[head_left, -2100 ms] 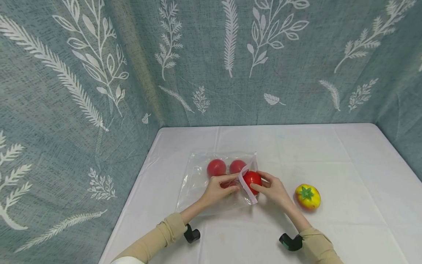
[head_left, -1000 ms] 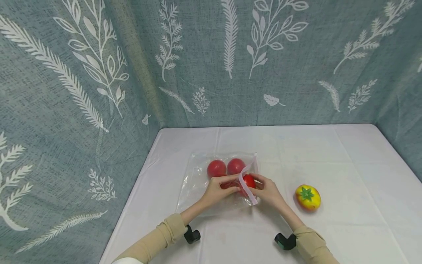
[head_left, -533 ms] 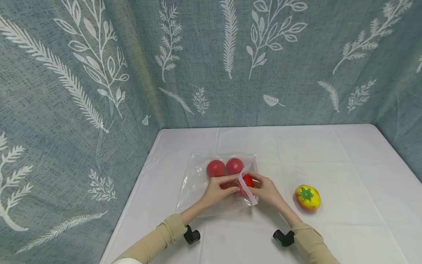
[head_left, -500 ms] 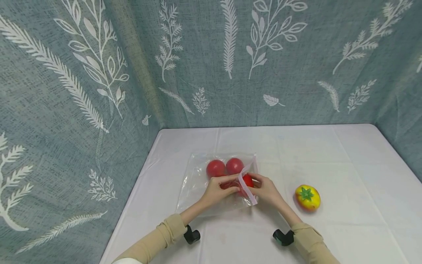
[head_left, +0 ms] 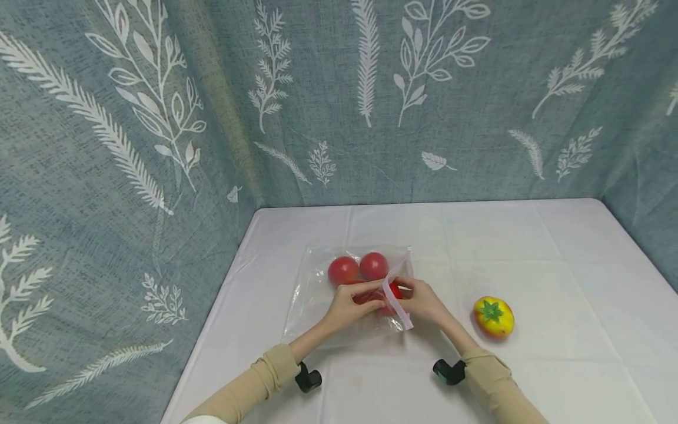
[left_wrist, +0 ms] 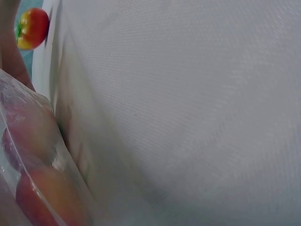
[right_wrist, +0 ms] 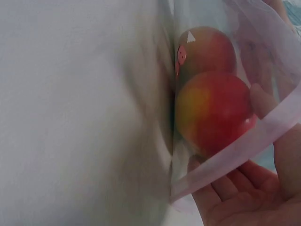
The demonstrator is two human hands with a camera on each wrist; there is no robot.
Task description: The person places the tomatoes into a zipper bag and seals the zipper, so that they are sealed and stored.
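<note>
A clear zip bag (head_left: 309, 315) lies on the white table in the head view, its pale zip edge facing right. Two red tomato-like fruits (head_left: 343, 270) show through the plastic at its far side. My left hand (head_left: 346, 306) grips the bag near the mouth, fingertips and thumb spread beside the zip edge. At the opening, my right hand (head_left: 424, 301) holds another red-and-yellow tomato-like fruit (right_wrist: 214, 113) between thumb and fingers, which reach inside the bag. More red shows under my left hand, partly hidden. In the left wrist view, fruit (left_wrist: 51, 197) shows blurred through the plastic.
A yellow-and-red tomato-like fruit (head_left: 494, 318) with a green star-shaped top sits on the table (head_left: 556, 265), right of my right hand. A blue-green curtain (head_left: 339, 106) with white leaf prints hangs behind and along the left side.
My right hand has moved left, carrying its fruit from outside the zip edge into the bag's mouth. The two far fruits have shifted slightly left. My left hand stays in place.
</note>
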